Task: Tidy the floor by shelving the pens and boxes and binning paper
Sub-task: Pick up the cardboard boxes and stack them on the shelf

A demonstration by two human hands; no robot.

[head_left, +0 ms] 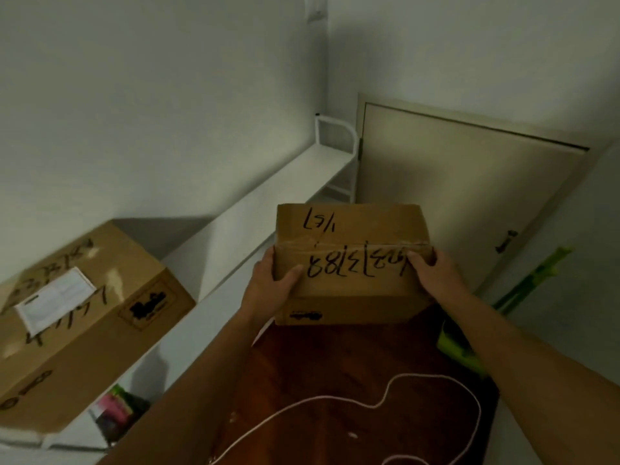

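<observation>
White shelf (235, 226) along the wall, bearing a large cardboard box (84, 317) at its near end. Smaller box (352, 260) held in the air beside the shelf's bare stretch, left hand (271, 286) and right hand (432, 273) clamped on its sides, thumbs on top. Step: shelving boxes; next, setting it down on the bare stretch.

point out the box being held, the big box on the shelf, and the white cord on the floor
held box (352, 263): head view, on its taped top face
big box (100, 290): head view, on its top face
white cord (389, 394): head view, on its upper loop
</observation>
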